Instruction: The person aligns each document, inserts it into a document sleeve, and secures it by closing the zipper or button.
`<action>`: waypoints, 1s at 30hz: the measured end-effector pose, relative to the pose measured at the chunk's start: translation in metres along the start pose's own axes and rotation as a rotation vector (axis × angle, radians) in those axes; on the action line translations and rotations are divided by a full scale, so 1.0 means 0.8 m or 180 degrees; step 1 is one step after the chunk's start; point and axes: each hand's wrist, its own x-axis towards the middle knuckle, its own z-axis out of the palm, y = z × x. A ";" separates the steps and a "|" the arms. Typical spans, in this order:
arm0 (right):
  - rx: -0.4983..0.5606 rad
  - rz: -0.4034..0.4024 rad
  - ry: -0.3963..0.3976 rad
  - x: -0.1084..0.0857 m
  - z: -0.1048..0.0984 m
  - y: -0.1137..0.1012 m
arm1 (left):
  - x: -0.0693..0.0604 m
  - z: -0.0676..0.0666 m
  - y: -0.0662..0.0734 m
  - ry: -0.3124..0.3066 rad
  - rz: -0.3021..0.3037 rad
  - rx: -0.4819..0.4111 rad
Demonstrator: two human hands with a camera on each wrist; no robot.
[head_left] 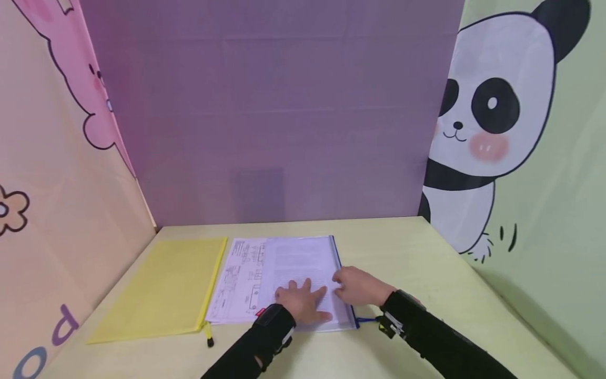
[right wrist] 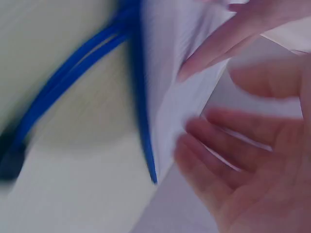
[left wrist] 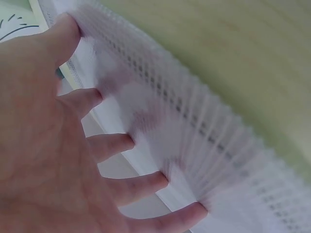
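A translucent mesh zip folder [head_left: 303, 252] with a blue zipped edge lies on the table, and printed text shows through it. Partly uncovered at its left is a sheet printed with drawings [head_left: 236, 284]; whether this sheet lies under or inside the folder I cannot tell. My left hand [head_left: 304, 304] rests on the folder with its fingers spread, and the mesh puckers under the fingertips [left wrist: 194, 211] in the left wrist view. By the blue edge is my right hand [head_left: 360, 287], its fingers loosely bent and nothing between them. A blue zip pull cord [right wrist: 73, 73] hangs from that edge.
A yellow zip folder [head_left: 161, 287] lies flat at the left, its yellow pull [head_left: 208, 334] ending in a black tip. The pale table [head_left: 402, 252] meets a purple panel [head_left: 284, 131] behind, with printed walls on both sides.
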 end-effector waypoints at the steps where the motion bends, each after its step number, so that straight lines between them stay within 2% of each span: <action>1: 0.0101 -0.0033 0.0058 0.007 0.002 -0.002 | 0.000 0.000 0.000 0.0027 0.0019 0.0014; 3: 0.0323 -0.0038 0.0113 0.020 0.005 -0.006 | -0.001 0.002 0.000 0.0065 0.0039 0.0037; 6: 0.0413 -0.0006 0.0070 0.032 0.015 -0.010 | -0.001 0.006 0.000 0.0109 0.0047 0.0038; 8: 0.0298 0.0036 0.0027 0.037 0.023 -0.011 | -0.001 0.010 0.000 0.0161 0.0055 0.0019; 13: -0.0301 0.0165 -0.0116 0.042 0.036 -0.015 | -0.001 0.014 -0.002 0.0240 0.0019 -0.0031; 18: -0.0436 0.0435 -0.0388 0.045 0.039 -0.027 | 0.000 0.012 -0.009 0.0145 0.0019 -0.0168; 25: -0.0278 0.0873 -0.0639 0.044 0.040 -0.040 | 0.001 0.005 -0.042 0.0085 0.0319 -0.0474; 28: -0.0300 0.0951 -0.0666 0.044 0.042 -0.041 | 0.000 -0.003 -0.062 0.0138 0.0283 -0.0717; 30: -0.0333 0.0996 -0.0673 0.044 0.044 -0.042 | 0.000 -0.005 -0.078 0.0307 0.0221 -0.0804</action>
